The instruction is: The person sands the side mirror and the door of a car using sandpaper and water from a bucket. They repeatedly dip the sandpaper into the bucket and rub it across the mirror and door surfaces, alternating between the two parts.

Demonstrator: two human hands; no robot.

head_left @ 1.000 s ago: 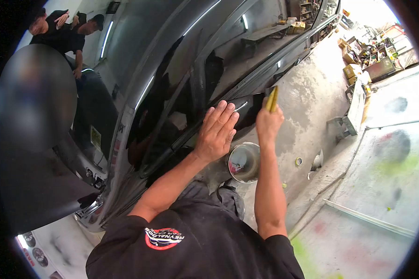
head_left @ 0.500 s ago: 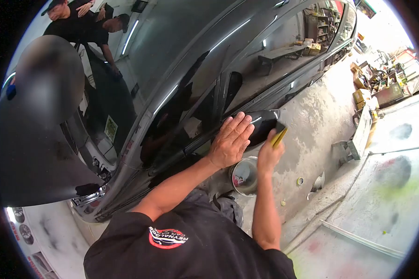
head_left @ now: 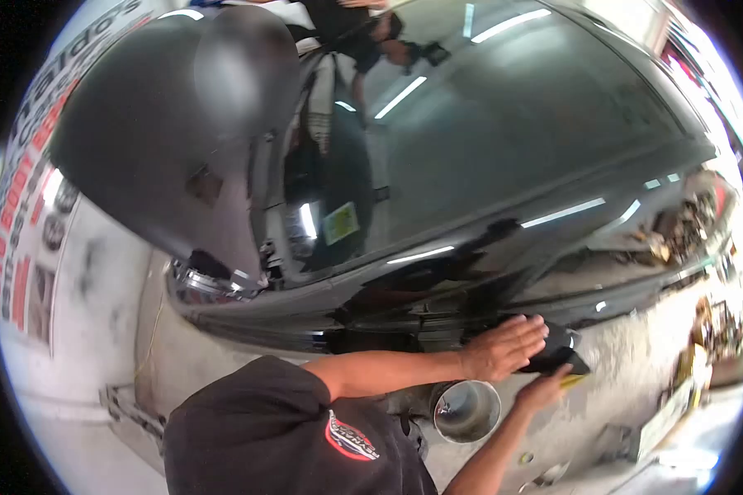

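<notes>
From the remote desk, I see the wearer's left hand (head_left: 504, 348) lying flat, fingers stretched out and together, on the black side mirror (head_left: 560, 351) low on a glossy black car (head_left: 487, 148). The palm covers the mirror's near end, so only its far tip shows. Just below, the right hand (head_left: 543, 389) is curled around a yellow squeegee (head_left: 573, 380). Only a thin yellow edge pokes out past the knuckles, right at the mirror's lower edge, and I cannot tell whether it actually touches. The right forearm is cut off by the bottom of the picture.

A metal bucket (head_left: 467, 410) stands on the concrete floor (head_left: 627, 396) beneath both wrists, its inside too dim to read. The car's paint acts as a mirror (ceiling strip lights streak across it), and figures reflected near the top (head_left: 363, 41) are warped and partly cropped. A smeared dark patch (head_left: 173, 124) hides much of the upper left. A yellow-green sticker (head_left: 341, 223) shows on the glass, its print illegible. On the left wall, a banner (head_left: 21, 206) carries red lettering bent by the lens and cut by the edge. Clutter at the far right (head_left: 718, 330) is overexposed and too small to name.
</notes>
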